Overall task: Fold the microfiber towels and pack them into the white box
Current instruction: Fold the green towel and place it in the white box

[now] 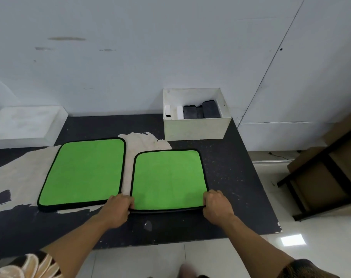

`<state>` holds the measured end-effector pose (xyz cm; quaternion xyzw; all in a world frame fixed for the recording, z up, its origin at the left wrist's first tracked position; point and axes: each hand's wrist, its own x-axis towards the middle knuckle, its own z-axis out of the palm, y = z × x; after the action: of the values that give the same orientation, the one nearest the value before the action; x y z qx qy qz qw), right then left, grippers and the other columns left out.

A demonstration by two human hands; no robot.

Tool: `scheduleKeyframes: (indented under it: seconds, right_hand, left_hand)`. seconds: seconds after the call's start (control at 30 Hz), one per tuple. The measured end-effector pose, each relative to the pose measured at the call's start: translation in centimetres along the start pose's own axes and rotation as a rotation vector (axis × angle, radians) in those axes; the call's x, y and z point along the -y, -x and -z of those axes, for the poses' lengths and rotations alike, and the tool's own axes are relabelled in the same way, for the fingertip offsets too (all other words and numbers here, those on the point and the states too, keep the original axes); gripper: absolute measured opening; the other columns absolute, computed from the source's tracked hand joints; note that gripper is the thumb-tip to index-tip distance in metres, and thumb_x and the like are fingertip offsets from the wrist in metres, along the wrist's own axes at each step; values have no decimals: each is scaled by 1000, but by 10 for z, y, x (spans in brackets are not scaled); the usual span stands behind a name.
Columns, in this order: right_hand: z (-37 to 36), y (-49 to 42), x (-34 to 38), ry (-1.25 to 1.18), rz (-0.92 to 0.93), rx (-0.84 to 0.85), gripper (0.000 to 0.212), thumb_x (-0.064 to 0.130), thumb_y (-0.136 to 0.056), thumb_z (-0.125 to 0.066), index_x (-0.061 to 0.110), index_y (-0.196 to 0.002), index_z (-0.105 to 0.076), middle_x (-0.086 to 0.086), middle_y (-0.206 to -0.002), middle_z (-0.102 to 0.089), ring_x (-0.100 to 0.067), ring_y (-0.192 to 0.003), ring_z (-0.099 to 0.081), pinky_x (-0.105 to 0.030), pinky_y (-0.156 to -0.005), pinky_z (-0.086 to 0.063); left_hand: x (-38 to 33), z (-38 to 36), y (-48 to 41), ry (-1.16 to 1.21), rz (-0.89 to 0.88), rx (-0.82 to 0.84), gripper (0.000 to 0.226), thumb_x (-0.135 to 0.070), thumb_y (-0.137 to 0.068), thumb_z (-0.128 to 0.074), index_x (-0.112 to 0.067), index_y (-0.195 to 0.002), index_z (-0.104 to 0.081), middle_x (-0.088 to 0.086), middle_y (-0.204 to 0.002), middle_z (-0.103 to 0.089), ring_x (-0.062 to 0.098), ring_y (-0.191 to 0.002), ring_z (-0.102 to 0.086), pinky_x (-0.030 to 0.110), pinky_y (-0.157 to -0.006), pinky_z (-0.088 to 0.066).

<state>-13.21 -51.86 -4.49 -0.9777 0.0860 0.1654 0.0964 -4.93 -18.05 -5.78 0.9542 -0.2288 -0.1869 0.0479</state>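
Patterned cloth at the near left edge [30,265] and a dark patterned sleeve at the near right [303,267] frame two bare forearms reaching onto the speckled black tabletop [230,187].

Observed, left to right:
- The left green microfiber towel with black edging [84,171] lies flat and unfolded, touched by neither hand.
- The left hand [118,207] has its fingers curled over the near left corner of the right green microfiber towel with black edging [168,177].
- The right hand [216,207] grips that towel's near right corner. The near hem is slightly lifted; the rest lies flat.
- The open white cardboard box [194,127] stands at the far right of the table, apart from both towels.

Progress: dark grey folded towels [190,112] already stand inside the box. Neither green towel is folded or packed. Judged stage: start of the first fold on the right towel.

Count: two green towels; one box; grey towels at least two, possibly three, not clear; two small white items [168,112] inside the box at its left.
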Motion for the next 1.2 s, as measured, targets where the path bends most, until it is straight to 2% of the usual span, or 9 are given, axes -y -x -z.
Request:
scheduleKeyframes:
  seconds: [0.17, 0.33, 0.5, 0.73, 0.87, 0.93, 1.0, 1.07, 1.2]
  right_hand:
    - [20, -13, 1, -179, -140, 7, 21, 14, -77, -57, 14, -98, -63, -12, -100, -70, -33, -95, -66, -33, -74, -51]
    - [63, -53, -9, -553, -243, -63, 9, 16, -73, -73, 21, -73, -66, 1, -74, -66, -21, -77, -62, -25, -60, -42]
    - [77, -101, -12, -810, -303, -111, 34, 16, -82, -74, 19, -57, -51, 3, -62, -53, -13, -62, -51, -29, -53, -36]
    - [46, -140, -14, -818, -354, 3, 12, 22, -89, -66, 16, -80, -65, -5, -86, -68, -23, -83, -64, -35, -72, -52]
    - [36, -149, -16, -768, -380, 48, 19, 20, -88, -66, 16, -71, -60, -5, -79, -64, -24, -80, -63, -34, -69, -52]
    - [36, -155, -16, -803, -374, 3, 14, 18, -89, -65, 13, -76, -63, -3, -78, -63, -23, -79, -62, -32, -68, -48]
    - [39, -162, -15, -883, -371, -67, 9, 19, -93, -64, 11, -96, -67, -1, -88, -65, -17, -80, -59, -30, -70, -46]
    - [43, -168, -14, -913, -364, -111, 19, 21, -95, -63, 13, -112, -65, -3, -105, -66, -13, -83, -57, -26, -70, -44]
    - [42, -173, -12, -766, -360, 2, 36, 23, -92, -67, 13, -126, -60, -6, -119, -64, -20, -98, -59, -29, -78, -47]
  left_hand:
    - [5, 15, -8, 118, -10, 33, 17, -15, -82, -62, -22, -96, -61, -4, -85, -63, 20, -83, -61, 25, -68, -40]
    - [10, 41, -31, 448, 125, -55, 22, -2, -84, -52, -22, -90, -58, -1, -78, -62, 17, -71, -58, 27, -59, -39]
    - [6, 61, -67, 586, 275, -143, 24, 1, -83, -53, -21, -77, -60, 0, -73, -63, 20, -72, -58, 25, -55, -35]
    - [2, 55, -104, 693, 497, -182, 15, -13, -88, -62, -7, -102, -66, 5, -95, -67, 23, -89, -60, 30, -76, -42]
    - [2, 45, -108, 600, 475, -27, 21, -23, -91, -62, -3, -88, -67, 12, -85, -69, 30, -84, -64, 35, -70, -47]
    - [3, 46, -112, 600, 477, -86, 17, -19, -93, -60, -5, -84, -63, 10, -82, -65, 31, -85, -62, 31, -65, -39]
    - [4, 51, -119, 630, 500, -191, 14, -18, -95, -56, -5, -92, -61, 9, -90, -64, 31, -89, -60, 31, -71, -40]
    - [3, 55, -126, 678, 525, -242, 16, -18, -96, -54, -4, -99, -61, 10, -97, -64, 28, -90, -58, 32, -76, -41]
    - [3, 49, -133, 713, 520, -97, 17, -22, -95, -57, -6, -95, -64, 12, -96, -67, 28, -89, -61, 33, -74, -44]
